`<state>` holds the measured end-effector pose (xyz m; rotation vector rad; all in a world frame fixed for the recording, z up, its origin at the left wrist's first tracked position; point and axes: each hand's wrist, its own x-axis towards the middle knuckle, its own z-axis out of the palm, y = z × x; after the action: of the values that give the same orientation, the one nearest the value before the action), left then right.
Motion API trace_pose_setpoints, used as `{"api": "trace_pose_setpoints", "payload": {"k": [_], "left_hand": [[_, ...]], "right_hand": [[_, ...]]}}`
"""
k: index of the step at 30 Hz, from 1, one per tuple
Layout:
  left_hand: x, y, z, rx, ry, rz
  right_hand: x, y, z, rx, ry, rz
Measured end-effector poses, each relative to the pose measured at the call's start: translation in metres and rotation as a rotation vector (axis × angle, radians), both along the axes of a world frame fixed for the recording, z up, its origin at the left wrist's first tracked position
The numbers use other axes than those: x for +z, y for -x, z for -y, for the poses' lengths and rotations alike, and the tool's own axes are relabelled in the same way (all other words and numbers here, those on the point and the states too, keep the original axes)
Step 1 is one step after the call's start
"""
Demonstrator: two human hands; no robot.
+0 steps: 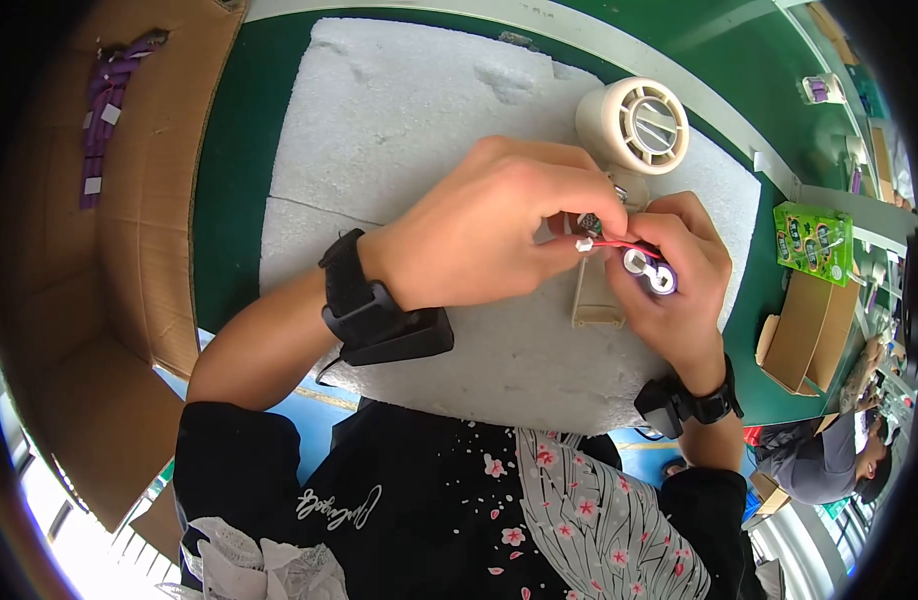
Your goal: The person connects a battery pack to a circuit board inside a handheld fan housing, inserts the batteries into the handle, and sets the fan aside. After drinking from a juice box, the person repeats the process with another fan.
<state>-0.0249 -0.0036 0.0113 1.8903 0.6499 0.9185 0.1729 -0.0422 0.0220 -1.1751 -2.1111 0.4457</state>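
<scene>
My right hand is closed around a battery pack of purple cells with white ends. Thin red and black wires run from the pack to a small white plug. This plug sits at the thumb tip of my left hand, whose thumb and index finger are bent in a pinch. Under both hands lies a beige fan, its round slotted head beyond my fingers and its opened handle nearer me. A small metallic part shows between my left fingers; the rest of it is hidden.
White foam sheets cover the green table. At the left stands a large cardboard box with purple battery packs inside. To the right are a green packet and a small carton. Another person is at the far right.
</scene>
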Motion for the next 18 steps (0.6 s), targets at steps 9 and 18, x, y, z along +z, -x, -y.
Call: {"api": "trace_pose_setpoints", "payload": {"k": [9, 18], "left_hand": [[-0.003, 0.006, -0.004, -0.103, 0.11, -0.019], [0.001, 0.007, -0.003, -0.154, 0.311, 0.039]], "right_hand": [[-0.005, -0.002, 0.004, -0.034, 0.001, -0.08], [-0.001, -0.011, -0.002, 0.006, -0.133, -0.027]]}}
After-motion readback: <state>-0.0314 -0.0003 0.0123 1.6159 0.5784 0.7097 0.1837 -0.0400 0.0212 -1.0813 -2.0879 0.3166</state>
